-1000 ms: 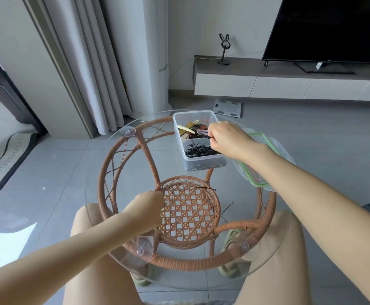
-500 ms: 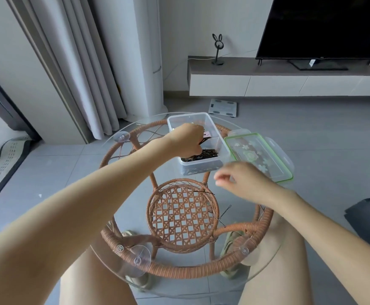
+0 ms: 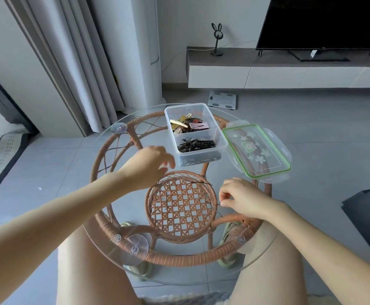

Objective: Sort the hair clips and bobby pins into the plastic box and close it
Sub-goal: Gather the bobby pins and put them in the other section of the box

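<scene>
Left hand (image 3: 151, 166) fingertips are blurred; fingers loosely spread, nothing seen held, at 10 o'clock on the round glass-topped rattan desk (image 3: 190, 272), whose near rim is hard to trace. The clear two-compartment plastic box (image 3: 196, 133) is noted uncovered at 12 o'clock, its green-rimmed clear lid (image 3: 256, 150) at 2 o'clock. A thin black bobby pin (image 3: 214, 209) is pinched by the right hand (image 3: 241, 198) at 4 o'clock.
</scene>
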Tool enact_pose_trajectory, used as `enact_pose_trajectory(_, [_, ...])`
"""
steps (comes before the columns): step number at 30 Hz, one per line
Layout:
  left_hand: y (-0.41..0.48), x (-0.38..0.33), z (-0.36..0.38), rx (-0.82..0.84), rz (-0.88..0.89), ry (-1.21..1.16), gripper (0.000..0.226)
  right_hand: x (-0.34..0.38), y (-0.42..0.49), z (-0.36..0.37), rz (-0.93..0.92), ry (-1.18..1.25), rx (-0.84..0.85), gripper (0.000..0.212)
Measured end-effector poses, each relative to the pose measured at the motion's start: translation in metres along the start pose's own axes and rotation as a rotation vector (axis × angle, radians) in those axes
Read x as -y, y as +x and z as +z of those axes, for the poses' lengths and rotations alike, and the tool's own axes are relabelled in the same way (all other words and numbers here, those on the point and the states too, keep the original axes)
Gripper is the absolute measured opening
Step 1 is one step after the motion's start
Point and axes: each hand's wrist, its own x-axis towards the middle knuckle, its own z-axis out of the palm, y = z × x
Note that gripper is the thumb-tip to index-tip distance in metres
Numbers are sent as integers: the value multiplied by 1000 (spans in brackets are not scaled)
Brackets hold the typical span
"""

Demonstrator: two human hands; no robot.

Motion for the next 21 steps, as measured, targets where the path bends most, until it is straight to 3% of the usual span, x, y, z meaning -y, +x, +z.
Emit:
enact_pose_trajectory(4, [-22, 9, 27, 162, 130, 90, 30, 9, -5, 9, 80, 81, -135, 11])
enact_pose_trajectory(10, [-13, 11, 46, 187, 237, 136, 20, 26, -12, 26, 132, 34, -225, 19])
enact_pose_trajectory(14, [-13, 12, 51, 147, 275, 205, 15, 34, -9, 28, 103, -112, -164, 18])
enact_pose_trajectory(17, [-24, 13, 62, 19, 283, 273, 11, 39, -7, 29, 72, -142, -147, 20])
enact_pose_trajectory(21, [-35, 10, 77, -101, 248, 332, 24, 33, 17, 10, 69, -84, -327, 11])
